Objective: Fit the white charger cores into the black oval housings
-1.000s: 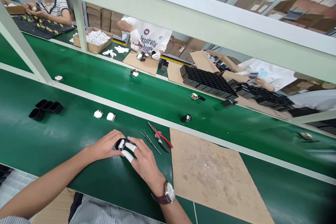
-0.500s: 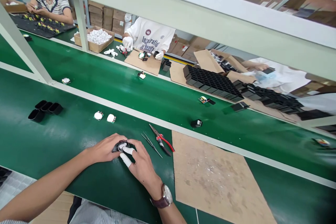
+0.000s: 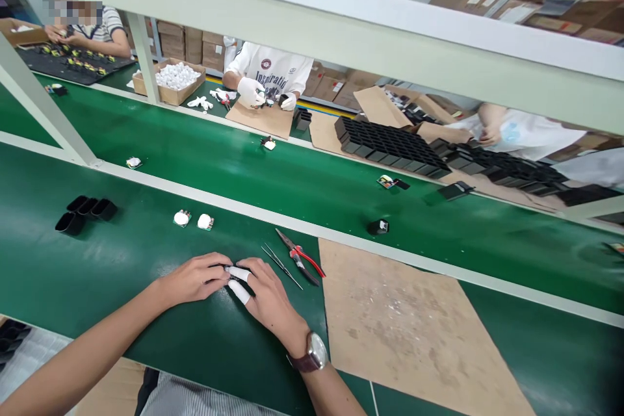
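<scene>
My left hand (image 3: 197, 278) is closed around a small black plastic housing (image 3: 231, 276), now mostly hidden between my hands. From the other side my right hand (image 3: 268, 299), with white finger cots on thumb and index finger, grips its near end. Just right of my hands lie tweezers (image 3: 283, 266) and red-handled pliers (image 3: 301, 257). Two small circuit boards with white round tops, one left (image 3: 182, 218) and one right (image 3: 205, 221), rest beyond my left hand. Several open black housings (image 3: 88, 208) stand grouped farther left.
A worn cardboard sheet (image 3: 390, 318) covers the bench on my right. Behind a pale rail (image 3: 273, 224) runs a green conveyor belt (image 3: 302, 175) carrying scattered parts. Across it, co-workers sit near a block of black housings (image 3: 390, 146) and a box of white pieces (image 3: 146, 84). A slanted post (image 3: 43, 97) rises at left.
My hands have closed in over the housing, which was tilted with its white inside showing. Parts on the belt have shifted right. A co-worker opposite has brought both gloved hands together.
</scene>
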{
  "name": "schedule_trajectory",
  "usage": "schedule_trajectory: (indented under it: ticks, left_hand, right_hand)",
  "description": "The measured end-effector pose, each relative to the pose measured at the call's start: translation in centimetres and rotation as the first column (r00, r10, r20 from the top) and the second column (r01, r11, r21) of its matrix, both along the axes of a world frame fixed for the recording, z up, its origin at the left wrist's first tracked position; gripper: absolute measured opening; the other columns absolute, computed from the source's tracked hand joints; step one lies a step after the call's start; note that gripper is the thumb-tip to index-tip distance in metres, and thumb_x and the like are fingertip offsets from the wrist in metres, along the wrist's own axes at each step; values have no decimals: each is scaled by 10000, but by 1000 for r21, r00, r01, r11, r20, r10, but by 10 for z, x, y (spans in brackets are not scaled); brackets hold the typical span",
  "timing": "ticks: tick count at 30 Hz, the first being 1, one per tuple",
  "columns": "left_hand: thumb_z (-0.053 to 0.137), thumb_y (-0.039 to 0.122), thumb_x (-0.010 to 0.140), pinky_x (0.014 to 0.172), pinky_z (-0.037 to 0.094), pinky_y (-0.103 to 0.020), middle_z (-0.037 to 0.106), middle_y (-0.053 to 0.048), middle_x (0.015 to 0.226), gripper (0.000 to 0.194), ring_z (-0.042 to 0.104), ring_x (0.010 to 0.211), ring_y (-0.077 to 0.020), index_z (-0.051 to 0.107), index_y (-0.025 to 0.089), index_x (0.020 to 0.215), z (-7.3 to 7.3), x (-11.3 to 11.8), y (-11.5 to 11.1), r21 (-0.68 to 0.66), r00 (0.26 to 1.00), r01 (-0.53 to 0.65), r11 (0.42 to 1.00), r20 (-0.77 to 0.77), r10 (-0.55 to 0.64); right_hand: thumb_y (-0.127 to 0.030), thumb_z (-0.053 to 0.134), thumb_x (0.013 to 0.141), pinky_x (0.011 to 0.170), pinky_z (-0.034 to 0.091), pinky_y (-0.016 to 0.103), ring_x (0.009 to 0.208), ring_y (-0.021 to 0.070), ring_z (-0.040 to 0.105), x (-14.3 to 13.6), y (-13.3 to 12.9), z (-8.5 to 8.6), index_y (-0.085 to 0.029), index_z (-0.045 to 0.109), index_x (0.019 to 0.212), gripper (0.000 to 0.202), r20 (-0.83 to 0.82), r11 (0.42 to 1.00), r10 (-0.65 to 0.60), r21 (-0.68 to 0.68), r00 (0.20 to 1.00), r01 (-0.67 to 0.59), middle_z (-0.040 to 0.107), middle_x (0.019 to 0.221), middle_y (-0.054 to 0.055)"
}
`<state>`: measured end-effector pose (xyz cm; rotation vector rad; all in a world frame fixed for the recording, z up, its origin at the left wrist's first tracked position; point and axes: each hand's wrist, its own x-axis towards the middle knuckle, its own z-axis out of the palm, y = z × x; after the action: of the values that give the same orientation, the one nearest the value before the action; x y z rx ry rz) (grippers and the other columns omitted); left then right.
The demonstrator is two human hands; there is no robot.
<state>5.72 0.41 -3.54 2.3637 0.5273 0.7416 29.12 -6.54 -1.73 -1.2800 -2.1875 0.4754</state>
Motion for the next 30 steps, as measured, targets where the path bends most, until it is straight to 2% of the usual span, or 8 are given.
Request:
schedule_trajectory:
  ticks: [5, 9, 11, 14, 16, 23, 27, 30]
  left_hand:
    - [588, 224, 1051, 946, 585, -344, 700, -124, 1267, 117, 712, 1096, -230, 690, 196, 1002, -4, 1, -2, -22, 1000, 2, 1000, 8, -2]
    - [673, 241, 996, 918, 589, -362, 727, -112, 1185, 105, 711, 1054, -238, 698, 194, 906, -8, 11, -4, -252, 993, -39, 967, 94, 65]
    - [791, 270, 909, 838, 612, -345, 754, -93, 1054, 148, 733, 931, -219, 688, 182, 852, -8, 16, -3, -593, 950, -29, 805, 233, 206]
    - [871, 356, 837, 685, 635, -334, 758, -56, 831, 302, 737, 725, -195, 636, 169, 816, -5, 17, 1, -898, 849, 98, 428, 300, 436]
    - [853, 423, 854, 666, 644, -342, 750, -40, 777, 360, 742, 689, -190, 597, 173, 809, -2, 14, 6, -927, 822, 118, 355, 292, 490]
    - [853, 479, 836, 651, 627, -280, 725, -10, 768, 449, 729, 682, -147, 528, 181, 750, 3, 11, 16, -920, 768, 11, 391, 258, 586]
    - [848, 500, 820, 624, 619, -321, 719, -38, 784, 437, 715, 668, -174, 574, 174, 720, 5, 13, 21, -853, 808, -117, 508, 216, 548]
    - [880, 472, 769, 673, 621, -351, 739, -75, 920, 397, 715, 689, -184, 631, 166, 720, 11, 13, 53, -720, 828, -277, 636, 157, 539]
  right_hand:
    - [-272, 539, 1075, 986, 590, 406, 1108, 215, 687, 19, 3, -8, -279, 646, 1359, 303, -322, 993, -116, -67, 940, 100, 692, 1227, 85]
    - [-273, 537, 1073, 986, 590, 417, 1092, 221, 689, 24, 7, -16, -263, 624, 1374, 313, -290, 980, -196, -16, 937, 200, 696, 1201, 93]
    - [-273, 546, 1068, 991, 591, 416, 1122, 228, 681, 22, 11, -18, -253, 612, 1385, 324, -199, 982, -168, 49, 965, 182, 691, 1228, 101]
    - [-253, 531, 1067, 996, 589, 447, 1139, 248, 671, 18, 16, -22, -228, 619, 1373, 320, -37, 962, -202, 181, 979, 205, 688, 1248, 115]
    - [-238, 524, 1063, 984, 585, 482, 1115, 265, 669, 19, 17, -24, -217, 640, 1341, 302, 4, 944, -240, 235, 971, 233, 694, 1233, 117]
    - [-169, 532, 999, 962, 566, 532, 1095, 305, 635, 46, 8, -34, -189, 651, 1324, 346, 125, 904, -374, 272, 919, 331, 670, 1225, 134]
    - [17, 481, 840, 1012, 555, 531, 1134, 320, 620, 62, 8, -46, -173, 673, 1288, 523, 224, 886, -433, 281, 873, 368, 657, 1221, 133]
    - [79, 443, 769, 1023, 564, 494, 1128, 306, 624, 67, 13, -55, -157, 689, 1256, 595, 213, 867, -459, 319, 863, 383, 651, 1215, 141]
